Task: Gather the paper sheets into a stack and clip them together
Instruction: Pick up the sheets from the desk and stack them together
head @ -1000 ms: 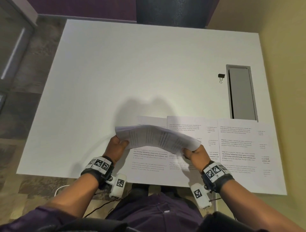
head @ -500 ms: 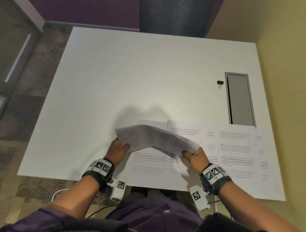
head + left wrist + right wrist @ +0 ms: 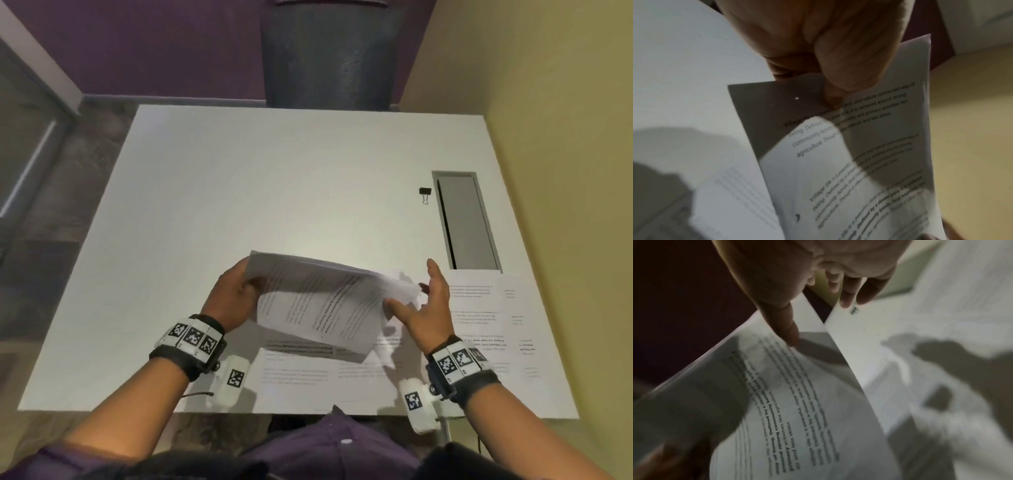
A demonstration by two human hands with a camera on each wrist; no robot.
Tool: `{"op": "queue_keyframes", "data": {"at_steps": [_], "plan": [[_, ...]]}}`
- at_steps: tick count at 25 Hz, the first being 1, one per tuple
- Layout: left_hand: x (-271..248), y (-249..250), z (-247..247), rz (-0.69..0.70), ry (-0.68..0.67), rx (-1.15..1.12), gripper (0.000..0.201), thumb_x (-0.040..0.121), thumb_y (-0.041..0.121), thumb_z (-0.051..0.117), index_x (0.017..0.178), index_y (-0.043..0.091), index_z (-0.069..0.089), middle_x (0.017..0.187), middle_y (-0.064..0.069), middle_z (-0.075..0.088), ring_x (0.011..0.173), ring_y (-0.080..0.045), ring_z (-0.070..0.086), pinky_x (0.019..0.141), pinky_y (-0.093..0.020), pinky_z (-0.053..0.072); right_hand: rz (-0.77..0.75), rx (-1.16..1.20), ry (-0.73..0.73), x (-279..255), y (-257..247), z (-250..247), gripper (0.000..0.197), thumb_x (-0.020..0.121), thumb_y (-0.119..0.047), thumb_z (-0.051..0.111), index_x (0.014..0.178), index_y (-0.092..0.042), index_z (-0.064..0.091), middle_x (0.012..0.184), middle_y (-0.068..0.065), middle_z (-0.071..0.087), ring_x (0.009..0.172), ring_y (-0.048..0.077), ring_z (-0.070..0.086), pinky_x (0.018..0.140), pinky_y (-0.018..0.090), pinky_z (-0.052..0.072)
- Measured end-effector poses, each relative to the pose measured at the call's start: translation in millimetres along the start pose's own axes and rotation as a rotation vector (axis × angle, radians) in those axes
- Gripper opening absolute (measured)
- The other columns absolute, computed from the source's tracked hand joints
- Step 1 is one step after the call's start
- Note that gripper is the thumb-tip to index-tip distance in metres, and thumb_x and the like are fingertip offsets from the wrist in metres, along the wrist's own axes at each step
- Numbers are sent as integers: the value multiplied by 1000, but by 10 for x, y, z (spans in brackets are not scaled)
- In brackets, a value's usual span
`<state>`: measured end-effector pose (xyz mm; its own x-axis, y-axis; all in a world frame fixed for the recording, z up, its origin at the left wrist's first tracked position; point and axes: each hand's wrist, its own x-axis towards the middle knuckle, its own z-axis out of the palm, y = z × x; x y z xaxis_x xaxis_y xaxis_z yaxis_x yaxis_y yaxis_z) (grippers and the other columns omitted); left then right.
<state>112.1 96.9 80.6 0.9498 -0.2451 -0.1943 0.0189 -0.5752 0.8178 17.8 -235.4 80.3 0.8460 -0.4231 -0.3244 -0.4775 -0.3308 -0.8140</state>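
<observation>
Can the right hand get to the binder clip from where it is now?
Probably yes. The right hand is open at the stack's right edge, fingers straight, while the left hand grips the other end. The binder clip sits beyond it on bare table, nothing between.

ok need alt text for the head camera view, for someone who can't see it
Seen from above, a person's left hand grips a lifted stack of printed sheets over a white table, while the right hand, fingers spread, touches the stack's other end. More printed sheets lie flat below and to the right; a black binder clip lies farther back beside a grey cable hatch.
</observation>
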Motion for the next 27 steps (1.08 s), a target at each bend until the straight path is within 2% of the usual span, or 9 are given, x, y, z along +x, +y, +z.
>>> {"op": "queue_keyframes", "data": {"at_steps": [3, 6, 9, 13, 15, 17, 20, 25, 27], "plan": [[155, 300, 59, 91, -66, 132, 48, 84, -11, 46, 110, 25, 62, 106, 4, 69, 97, -15, 63, 82, -30, 52, -409, -567, -127, 31, -287, -117, 74, 83, -36, 76, 147, -24, 41, 148, 1, 50, 136, 22, 45, 108, 43, 37], [220, 595, 220, 155, -131, 238, 27, 92, 1, 50, 97, 25, 59, 90, 1, 70, 84, -19, 65, 72, -36, 53, -494, -583, -390, 61, -401, -161, 33, 92, -22, 54, 122, -33, 59, 113, -3, 72, 106, 23, 65, 87, 41, 51], [248, 773, 460, 130, -14, 245, 13, 93, 15, 60, 99, 27, 58, 95, 1, 69, 91, -21, 62, 86, -42, 51, -379, -463, -395, 162, -242, -348, 37, 89, -5, 51, 108, -30, 70, 102, -6, 74, 93, 18, 65, 83, 36, 52], [103, 741, 1042, -136, 154, 63, 72, 88, 28, 74, 148, 22, 35, 153, -5, 38, 139, -22, 35, 116, -43, 28, -122, -93, -246, 203, -4, -708, 13, 92, -4, 58, 89, -8, 70, 82, 7, 74, 78, 30, 70, 65, 32, 56], [-25, 711, 1345, -404, -79, -364, 73, 91, 25, 71, 151, 17, 31, 145, -9, 50, 123, -23, 54, 102, -42, 45, 158, 261, -243, 216, 97, -809, 10, 96, -5, 58, 96, -5, 68, 83, 9, 76, 72, 24, 75, 56, 26, 58], [-124, 641, 1590, -497, -239, -605, 44, 94, 16, 68, 133, 9, 51, 111, -16, 73, 93, -28, 69, 85, -40, 54, 320, 452, -265, 289, 277, -813, 18, 96, -4, 58, 112, -1, 66, 95, 14, 77, 83, 27, 76, 72, 38, 62], [-184, 517, 1838, -484, -215, -512, 9, 92, 6, 67, 101, 5, 65, 83, -22, 73, 73, -29, 64, 67, -35, 50, 400, 442, -258, 344, 521, -783, 26, 95, -4, 59, 120, -3, 64, 104, 15, 77, 96, 37, 73, 91, 53, 56], [-88, 233, 1989, -546, 2, -127, 17, 86, 9, 72, 99, 7, 61, 90, -7, 64, 59, -2, 63, 56, -20, 53, 475, 387, -178, 350, 773, -923, 23, 96, -7, 60, 119, -10, 63, 107, 13, 74, 99, 38, 70, 93, 57, 55], [-61, 58, 2011, -589, 29, 36, 30, 83, 26, 76, 97, 9, 57, 90, -5, 61, 64, -6, 61, 55, -20, 46, 510, 368, -153, 350, 847, -1029, 19, 97, -8, 58, 116, -12, 62, 104, 12, 75, 96, 39, 71, 89, 57, 56]]}}
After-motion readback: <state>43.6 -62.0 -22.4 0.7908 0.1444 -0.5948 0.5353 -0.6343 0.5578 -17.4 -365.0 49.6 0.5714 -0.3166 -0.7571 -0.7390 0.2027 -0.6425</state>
